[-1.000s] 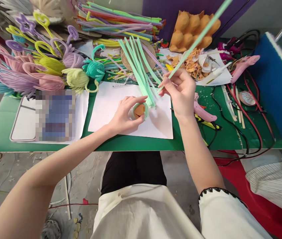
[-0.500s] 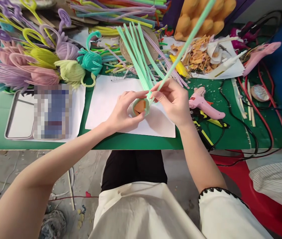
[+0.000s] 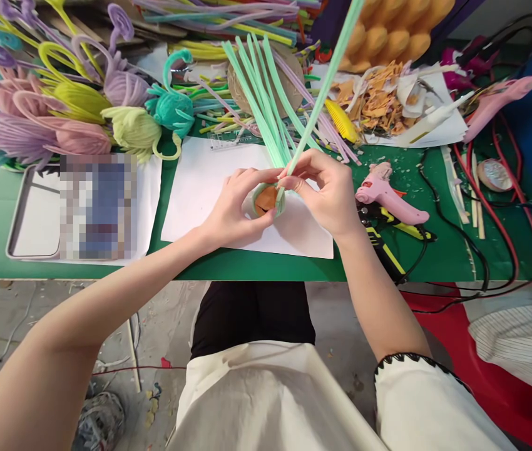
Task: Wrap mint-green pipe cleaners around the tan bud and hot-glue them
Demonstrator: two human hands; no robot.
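Observation:
My left hand (image 3: 231,210) curls its thumb and fingers around a small ring-like piece (image 3: 265,199), orange inside with mint green fuzzy strips on its rim. At the upper right of that rim, my right hand (image 3: 329,194) pinches a long mint green pipe cleaner (image 3: 326,94), which slants up and to the right. More mint green pipe cleaners (image 3: 259,94) fan out behind the fingers. Their lower ends are partly hidden by my hands. Beneath both hands lies a sheet of white paper (image 3: 191,200).
Fuzzy bird-like figures (image 3: 172,109) and loops crowd the left back. A phone-like case (image 3: 35,219) sits at left. On the right are a pink glue gun (image 3: 395,197), yellow-black pliers (image 3: 383,250), cables (image 3: 501,207), and a pile of orange scraps (image 3: 378,103).
The long pipe cleaner in my right hand has swung to the left and stands more upright. My left hand keeps its hold on the ring-like piece, nearly unmoved.

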